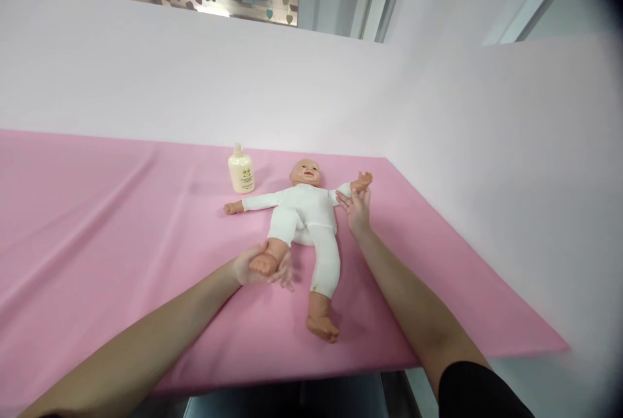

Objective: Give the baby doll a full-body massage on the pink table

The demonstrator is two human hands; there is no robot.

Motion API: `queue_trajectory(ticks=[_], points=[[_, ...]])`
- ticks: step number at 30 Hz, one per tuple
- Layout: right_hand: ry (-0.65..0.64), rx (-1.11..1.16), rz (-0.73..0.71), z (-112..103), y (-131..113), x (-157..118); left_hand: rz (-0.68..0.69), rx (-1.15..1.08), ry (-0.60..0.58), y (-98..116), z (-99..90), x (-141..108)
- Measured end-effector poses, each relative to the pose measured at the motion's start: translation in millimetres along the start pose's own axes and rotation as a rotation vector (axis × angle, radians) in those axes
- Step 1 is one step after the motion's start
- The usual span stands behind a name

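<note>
A baby doll point(310, 207) with a white cloth body lies face up on the pink-covered table, its head toward the wall and its arms spread. My left hand point(257, 265) is under and around the doll's lower leg at the left, with the foot resting over the palm and the fingertips showing past the ankle. At the doll's raised arm on the right, my right hand point(357, 209) touches the wrist, thumb and fingers around its underside. The doll's other leg lies straight on the cloth, with its foot toward me.
A cream pump-type bottle point(241, 170) stands left of the doll's head. The pink table cover point(97, 236) has folds at the left. White walls point(195, 74) rise behind and at the right. A chair edge shows below the table.
</note>
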State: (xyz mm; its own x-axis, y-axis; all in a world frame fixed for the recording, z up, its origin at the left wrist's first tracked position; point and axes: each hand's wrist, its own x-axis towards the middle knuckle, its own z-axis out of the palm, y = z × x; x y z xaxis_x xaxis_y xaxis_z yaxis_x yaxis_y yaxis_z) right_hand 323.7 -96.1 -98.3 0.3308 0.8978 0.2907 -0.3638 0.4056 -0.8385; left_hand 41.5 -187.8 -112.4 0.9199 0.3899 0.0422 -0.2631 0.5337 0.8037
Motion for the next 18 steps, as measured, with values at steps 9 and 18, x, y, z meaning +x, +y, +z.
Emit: queue_trajectory(ticks=[9,18], points=[[-0.586,-0.582,-0.287,21.2,3.1,-31.2,0.093,-0.167,0.348,12.1,10.1,8.1],[-0.802,-1.110,-0.484,17.9,-2.3,-35.9,0.141,-0.203,0.454,10.5,11.5,12.8]])
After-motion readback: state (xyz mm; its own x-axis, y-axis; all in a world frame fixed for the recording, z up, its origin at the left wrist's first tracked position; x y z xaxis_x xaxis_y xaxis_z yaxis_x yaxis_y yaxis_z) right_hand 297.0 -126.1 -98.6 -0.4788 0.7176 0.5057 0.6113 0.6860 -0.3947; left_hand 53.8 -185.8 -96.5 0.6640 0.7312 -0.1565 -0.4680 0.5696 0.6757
